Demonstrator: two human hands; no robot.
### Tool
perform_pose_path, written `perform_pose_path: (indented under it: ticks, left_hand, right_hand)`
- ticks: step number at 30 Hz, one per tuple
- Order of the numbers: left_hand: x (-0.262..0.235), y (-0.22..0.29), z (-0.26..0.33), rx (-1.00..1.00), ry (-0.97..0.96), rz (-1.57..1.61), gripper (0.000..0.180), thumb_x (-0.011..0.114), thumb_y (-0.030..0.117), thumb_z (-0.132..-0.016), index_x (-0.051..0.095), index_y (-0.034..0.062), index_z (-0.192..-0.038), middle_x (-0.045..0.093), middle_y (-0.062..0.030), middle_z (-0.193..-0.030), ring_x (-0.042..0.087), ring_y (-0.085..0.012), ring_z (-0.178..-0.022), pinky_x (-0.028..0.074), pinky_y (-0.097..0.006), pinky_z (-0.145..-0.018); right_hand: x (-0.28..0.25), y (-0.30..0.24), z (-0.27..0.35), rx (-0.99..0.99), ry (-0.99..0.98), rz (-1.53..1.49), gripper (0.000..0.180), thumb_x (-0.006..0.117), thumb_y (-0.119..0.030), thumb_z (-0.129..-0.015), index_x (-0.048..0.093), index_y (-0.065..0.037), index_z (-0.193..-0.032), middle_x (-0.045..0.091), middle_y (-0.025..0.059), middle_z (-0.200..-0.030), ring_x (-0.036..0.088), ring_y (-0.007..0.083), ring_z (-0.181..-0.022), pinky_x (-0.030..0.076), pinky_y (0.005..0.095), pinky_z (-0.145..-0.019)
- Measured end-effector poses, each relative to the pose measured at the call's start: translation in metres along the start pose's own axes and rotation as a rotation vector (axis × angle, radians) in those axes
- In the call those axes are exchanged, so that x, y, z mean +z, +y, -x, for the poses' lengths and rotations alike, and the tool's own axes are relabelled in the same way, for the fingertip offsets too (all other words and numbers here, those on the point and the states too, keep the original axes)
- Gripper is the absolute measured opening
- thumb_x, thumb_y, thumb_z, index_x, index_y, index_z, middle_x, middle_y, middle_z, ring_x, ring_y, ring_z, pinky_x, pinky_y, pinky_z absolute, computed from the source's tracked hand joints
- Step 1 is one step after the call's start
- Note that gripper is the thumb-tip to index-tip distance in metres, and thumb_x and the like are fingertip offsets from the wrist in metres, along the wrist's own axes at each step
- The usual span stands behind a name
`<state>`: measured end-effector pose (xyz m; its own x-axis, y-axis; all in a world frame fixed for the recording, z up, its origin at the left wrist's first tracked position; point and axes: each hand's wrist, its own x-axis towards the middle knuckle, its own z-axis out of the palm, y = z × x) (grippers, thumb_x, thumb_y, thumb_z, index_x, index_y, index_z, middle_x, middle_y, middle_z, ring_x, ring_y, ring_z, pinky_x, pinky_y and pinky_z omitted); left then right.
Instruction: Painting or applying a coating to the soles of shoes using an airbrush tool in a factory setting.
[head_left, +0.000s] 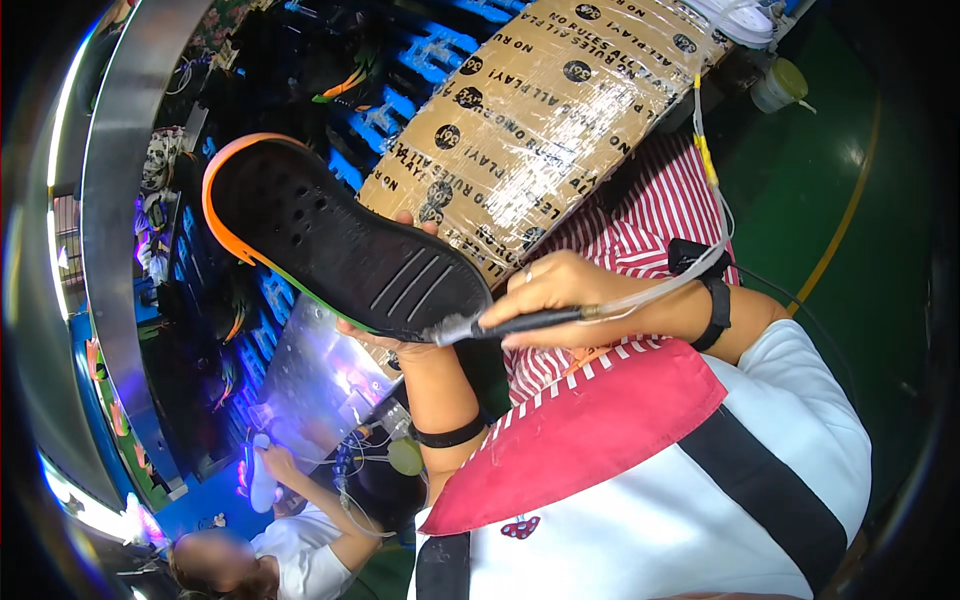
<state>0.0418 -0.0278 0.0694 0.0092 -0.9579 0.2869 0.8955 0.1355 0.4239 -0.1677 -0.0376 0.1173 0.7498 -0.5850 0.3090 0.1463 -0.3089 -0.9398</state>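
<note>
Near, a red apron panel (600, 430) lies below the work. The right hand (552, 290) has its fingers bent closely round the dark handle of a brush (545, 319), a low grip that seems to favour fine control; a pale tube (655, 295) runs from the handle past the wrist, probably routed so as to trail clear. The bristles meet, or lie just over, the near right end of a black shoe sole (330, 240). The sole is held in the air beside the table's left edge, its slotted, perforated face upward and its orange-rimmed end far left. Beneath it the left hand (395, 344) spans the width, thumb at the near left edge, fingertips at the far right one, presumably to steady the piece while leaving its upper face exposed; the palm is hidden.

To the left stands a green container (406, 457), contents not discernible, and beyond it a co-worker's hand (280, 465) holds a pale shoe piece (263, 480). The table (540, 120) is wrapped in cardboard under clear film, likely for protection. Past its far right side, a yellowish cup (780, 88) has unseen contents. Farthest, blue slats (430, 58) bear dark shoe pieces (345, 88).
</note>
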Motion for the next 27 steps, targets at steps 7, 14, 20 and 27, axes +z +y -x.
perform_pose_path:
  ticks: [7,14,20,27]
  left_hand:
    - [0.014,0.008,-0.001,-0.088,-0.014,-0.035,0.097,0.063,0.061,-0.066,0.023,0.0038,-0.134,0.033,-0.0277,-0.130,0.040,-0.0436,-0.114,0.041,-0.054,-0.090]
    - [0.024,0.011,-0.009,-0.216,0.069,-0.198,0.097,0.060,0.061,-0.065,0.027,-0.0010,-0.132,0.040,-0.0340,-0.120,0.049,-0.0483,-0.101,0.046,-0.054,-0.081]
    - [0.021,0.009,-0.009,-0.269,0.273,-0.269,0.091,0.052,0.062,-0.069,0.031,-0.0033,-0.129,0.045,-0.0344,-0.114,0.054,-0.0464,-0.095,0.051,-0.050,-0.073]
    - [0.017,0.016,-0.015,-0.324,0.335,-0.389,0.084,0.057,0.056,-0.067,0.039,-0.0088,-0.118,0.051,-0.0366,-0.101,0.058,-0.0461,-0.080,0.052,-0.050,-0.067]
  right_hand:
    - [-0.008,-0.004,0.000,0.010,-0.112,-0.120,0.024,0.068,-0.011,-0.072,0.065,-0.004,-0.094,0.064,0.0134,-0.080,0.062,0.0242,-0.068,0.047,0.0297,-0.061]
    - [-0.014,-0.002,0.002,-0.051,-0.225,-0.017,0.023,0.067,-0.010,-0.072,0.064,-0.002,-0.093,0.063,0.0143,-0.078,0.061,0.0254,-0.068,0.047,0.0304,-0.060]
    - [-0.011,0.005,-0.001,-0.131,-0.136,0.068,0.022,0.067,-0.010,-0.072,0.064,-0.002,-0.092,0.064,0.0138,-0.080,0.061,0.0269,-0.069,0.048,0.0308,-0.061]
    - [-0.014,-0.006,-0.001,-0.074,-0.220,-0.048,0.020,0.066,-0.010,-0.074,0.064,-0.002,-0.092,0.064,0.0127,-0.078,0.061,0.0268,-0.069,0.048,0.0318,-0.062]
